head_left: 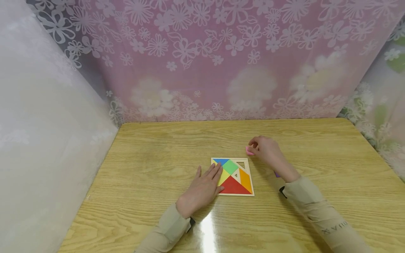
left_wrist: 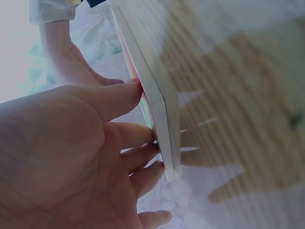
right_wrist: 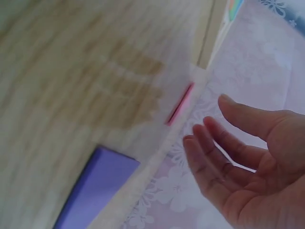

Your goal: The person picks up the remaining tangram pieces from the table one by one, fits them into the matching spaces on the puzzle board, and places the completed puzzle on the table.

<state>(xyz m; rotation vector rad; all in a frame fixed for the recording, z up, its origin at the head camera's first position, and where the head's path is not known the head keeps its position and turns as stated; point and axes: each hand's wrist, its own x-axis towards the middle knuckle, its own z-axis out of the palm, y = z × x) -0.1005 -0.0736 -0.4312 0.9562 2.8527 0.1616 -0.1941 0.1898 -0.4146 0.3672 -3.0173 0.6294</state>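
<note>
A square wooden tangram board [head_left: 252, 182] lies on the table, holding blue, green, yellow, orange and red pieces. Bare wood with dark triangular openings shows in two of its places, at the upper right and near the middle. My left hand [head_left: 200, 189] rests on the board's left side, fingers stretched over the yellow area and thumb by the red triangle [head_left: 235, 187]. Beyond the board's upper right corner, my right hand [head_left: 267, 149] hovers at a pink piece [right_wrist: 180, 104]. The right wrist view shows a gap between its loosely bent fingers and that piece. A purple piece [right_wrist: 97, 186] lies under the right forearm, mostly hidden from the head view.
The wood-grain table [head_left: 152, 158] reflects light near its front. A pink flowered cloth [head_left: 202, 70] hangs behind the far edge, a pale cloth [head_left: 47, 123] at the left, and another flowered cloth [head_left: 386, 116] at the right.
</note>
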